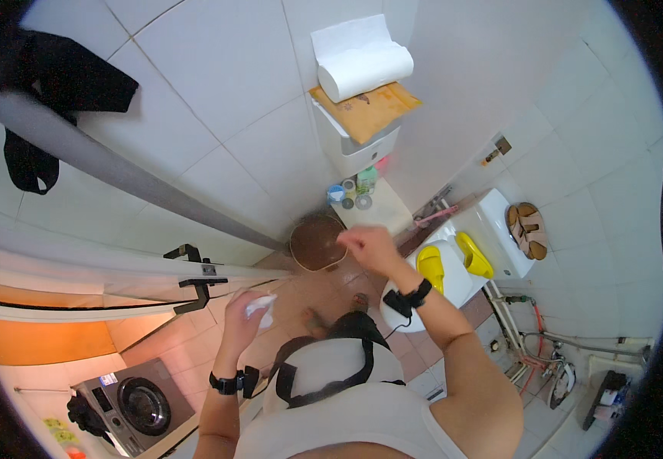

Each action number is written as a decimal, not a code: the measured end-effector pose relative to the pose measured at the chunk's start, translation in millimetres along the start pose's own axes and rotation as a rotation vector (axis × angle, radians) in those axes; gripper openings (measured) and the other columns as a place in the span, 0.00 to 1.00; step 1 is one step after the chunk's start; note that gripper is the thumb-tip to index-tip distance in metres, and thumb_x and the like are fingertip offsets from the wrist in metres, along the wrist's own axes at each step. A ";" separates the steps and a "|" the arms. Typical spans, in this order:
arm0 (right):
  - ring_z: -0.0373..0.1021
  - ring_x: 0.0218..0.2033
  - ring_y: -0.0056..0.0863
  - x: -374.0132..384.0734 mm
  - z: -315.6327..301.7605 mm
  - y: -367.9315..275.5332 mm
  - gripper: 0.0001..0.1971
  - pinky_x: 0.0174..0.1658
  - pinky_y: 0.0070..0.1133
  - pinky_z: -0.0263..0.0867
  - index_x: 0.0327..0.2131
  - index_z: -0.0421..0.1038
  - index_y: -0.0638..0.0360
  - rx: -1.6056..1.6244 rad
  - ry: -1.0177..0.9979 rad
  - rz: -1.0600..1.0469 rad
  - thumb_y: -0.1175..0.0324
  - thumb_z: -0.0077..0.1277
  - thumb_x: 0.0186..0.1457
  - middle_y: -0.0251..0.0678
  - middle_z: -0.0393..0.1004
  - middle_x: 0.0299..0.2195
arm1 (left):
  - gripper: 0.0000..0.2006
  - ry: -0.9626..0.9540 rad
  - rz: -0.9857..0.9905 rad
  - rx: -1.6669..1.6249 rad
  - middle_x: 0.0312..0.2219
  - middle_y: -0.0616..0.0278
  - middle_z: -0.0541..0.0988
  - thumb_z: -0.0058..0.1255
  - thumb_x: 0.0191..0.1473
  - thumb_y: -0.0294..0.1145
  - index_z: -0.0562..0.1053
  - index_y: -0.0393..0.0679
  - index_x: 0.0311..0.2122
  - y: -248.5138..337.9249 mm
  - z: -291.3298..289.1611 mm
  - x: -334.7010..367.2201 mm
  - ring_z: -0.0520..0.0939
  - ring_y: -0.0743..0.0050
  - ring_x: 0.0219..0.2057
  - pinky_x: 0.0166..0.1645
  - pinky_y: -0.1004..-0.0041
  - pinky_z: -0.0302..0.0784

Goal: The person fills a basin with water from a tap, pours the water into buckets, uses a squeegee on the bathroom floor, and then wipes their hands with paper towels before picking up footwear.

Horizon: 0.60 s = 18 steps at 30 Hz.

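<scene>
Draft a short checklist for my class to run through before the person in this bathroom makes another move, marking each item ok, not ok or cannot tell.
1. Left hand has hold of the white tissue: ok.
2. Right hand holds nothing: cannot tell; its fingers are curled together, and the view does not show whether they pinch anything.
3. Round brown bin is uncovered: ok, its top looks open.
4. Toilet lid is free of objects: not ok; a yellow slipper lies on it.
5. Paper roll rests on the yellow-orange packet: ok.
</scene>
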State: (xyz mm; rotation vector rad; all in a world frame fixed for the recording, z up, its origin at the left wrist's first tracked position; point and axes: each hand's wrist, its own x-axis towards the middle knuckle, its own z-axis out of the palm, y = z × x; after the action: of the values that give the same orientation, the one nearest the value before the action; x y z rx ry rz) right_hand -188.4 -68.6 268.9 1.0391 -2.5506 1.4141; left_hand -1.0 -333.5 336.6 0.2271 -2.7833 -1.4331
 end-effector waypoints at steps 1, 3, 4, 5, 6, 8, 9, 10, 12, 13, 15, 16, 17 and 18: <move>0.72 0.30 0.36 -11.6 7.0 -15.2 0.06 0.30 0.26 0.68 0.30 0.75 0.52 0.039 -0.077 0.009 0.65 0.49 0.51 0.36 0.75 0.29 | 0.15 -0.040 0.047 -0.004 0.36 0.52 0.74 0.52 0.44 0.17 0.71 0.35 0.41 6.9 5.5 4.1 0.76 0.58 0.36 0.41 0.71 0.71; 0.72 0.29 0.37 -33.7 20.8 -39.2 0.07 0.30 0.27 0.68 0.31 0.74 0.53 0.021 -0.142 -0.026 0.66 0.49 0.50 0.36 0.75 0.29 | 0.18 -0.088 0.086 -0.013 0.39 0.50 0.73 0.52 0.44 0.18 0.69 0.36 0.44 26.1 18.2 11.8 0.75 0.54 0.38 0.42 0.68 0.71; 0.72 0.29 0.37 -41.6 26.0 -50.0 0.07 0.31 0.28 0.68 0.31 0.74 0.55 0.007 -0.201 -0.064 0.66 0.50 0.49 0.36 0.74 0.29 | 0.20 -0.150 0.169 -0.007 0.40 0.51 0.73 0.52 0.44 0.18 0.68 0.39 0.46 38.7 25.5 15.3 0.75 0.54 0.40 0.44 0.68 0.71; 0.72 0.29 0.37 -48.5 29.9 -62.5 0.07 0.31 0.28 0.68 0.31 0.74 0.55 0.014 -0.208 -0.049 0.66 0.50 0.49 0.36 0.74 0.29 | 0.22 -0.216 0.248 0.001 0.40 0.52 0.72 0.52 0.44 0.18 0.67 0.41 0.48 47.9 32.1 15.3 0.75 0.54 0.42 0.45 0.67 0.71; 0.72 0.29 0.38 -54.3 32.8 -75.2 0.08 0.31 0.28 0.69 0.32 0.73 0.56 -0.090 -0.274 -0.105 0.66 0.50 0.48 0.36 0.74 0.28 | 0.22 -0.227 0.235 -0.002 0.40 0.52 0.72 0.52 0.44 0.18 0.67 0.41 0.48 51.6 39.1 14.8 0.75 0.54 0.42 0.45 0.67 0.71; 0.72 0.33 0.37 -63.4 36.0 -82.2 0.13 0.33 0.28 0.70 0.36 0.70 0.59 -0.334 -0.421 -0.091 0.67 0.51 0.45 0.37 0.72 0.31 | 0.25 -0.304 0.438 0.256 0.42 0.51 0.71 0.51 0.44 0.19 0.66 0.42 0.51 51.6 49.7 19.0 0.73 0.50 0.44 0.44 0.63 0.72; 0.72 0.33 0.37 -66.8 31.5 -84.8 0.13 0.33 0.28 0.70 0.36 0.70 0.59 -0.323 -0.428 -0.076 0.67 0.51 0.45 0.37 0.72 0.31 | 0.25 -0.320 0.427 0.251 0.42 0.51 0.71 0.51 0.44 0.19 0.66 0.42 0.51 52.3 48.1 17.5 0.73 0.50 0.44 0.44 0.63 0.72; 0.71 0.35 0.36 -64.0 19.7 -88.4 0.14 0.34 0.27 0.69 0.37 0.70 0.59 -0.278 -0.374 -0.158 0.67 0.51 0.45 0.38 0.72 0.33 | 0.24 -0.359 0.398 0.264 0.40 0.52 0.71 0.51 0.44 0.19 0.66 0.43 0.50 54.5 44.5 18.3 0.73 0.49 0.43 0.43 0.62 0.72; 0.69 0.43 0.36 -62.5 2.2 -110.1 0.18 0.39 0.27 0.69 0.43 0.68 0.58 -0.200 -0.343 -0.122 0.69 0.50 0.46 0.41 0.70 0.43 | 0.18 -0.391 0.325 0.306 0.34 0.53 0.72 0.49 0.45 0.19 0.70 0.43 0.45 51.0 40.4 21.2 0.74 0.50 0.37 0.38 0.61 0.72; 0.69 0.43 0.36 -64.3 -4.5 -115.7 0.18 0.39 0.27 0.69 0.43 0.68 0.58 -0.198 -0.344 -0.115 0.69 0.50 0.46 0.41 0.70 0.43 | 0.18 -0.399 0.324 0.304 0.34 0.53 0.72 0.49 0.45 0.19 0.70 0.43 0.45 49.9 38.3 21.7 0.74 0.50 0.37 0.38 0.61 0.72; 0.69 0.44 0.37 -72.3 -15.8 -119.9 0.19 0.42 0.29 0.67 0.45 0.68 0.56 -0.198 -0.301 -0.079 0.70 0.48 0.47 0.40 0.67 0.48 | 0.13 -0.183 0.297 0.154 0.32 0.54 0.73 0.49 0.46 0.20 0.73 0.43 0.39 48.6 34.0 20.3 0.75 0.50 0.32 0.36 0.62 0.71; 0.69 0.44 0.37 -77.2 -18.3 -118.4 0.19 0.42 0.29 0.67 0.45 0.68 0.56 -0.198 -0.302 -0.075 0.70 0.48 0.47 0.40 0.67 0.48 | 0.11 -0.138 0.324 0.130 0.31 0.53 0.74 0.49 0.47 0.20 0.73 0.42 0.37 48.0 31.5 20.7 0.76 0.49 0.30 0.35 0.63 0.71; 0.68 0.46 0.37 -82.0 -20.4 -116.0 0.18 0.45 0.29 0.66 0.45 0.68 0.56 -0.243 -0.282 -0.095 0.70 0.47 0.47 0.39 0.67 0.49 | 0.11 -0.140 0.324 0.128 0.31 0.53 0.74 0.49 0.47 0.20 0.73 0.42 0.37 46.3 30.2 20.3 0.76 0.49 0.30 0.35 0.63 0.71; 0.67 0.47 0.36 -87.7 -21.6 -114.8 0.18 0.47 0.29 0.64 0.45 0.69 0.55 -0.288 -0.262 -0.112 0.70 0.47 0.47 0.37 0.66 0.50 | 0.11 -0.077 0.321 0.120 0.30 0.53 0.73 0.49 0.46 0.19 0.73 0.41 0.37 44.4 29.8 18.6 0.75 0.50 0.31 0.35 0.65 0.70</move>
State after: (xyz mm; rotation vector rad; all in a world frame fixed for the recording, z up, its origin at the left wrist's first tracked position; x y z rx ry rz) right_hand -60.5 -46.4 335.9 1.3621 -2.7105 0.9007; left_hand -27.0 -286.3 354.0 -0.2691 -2.8007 -1.2264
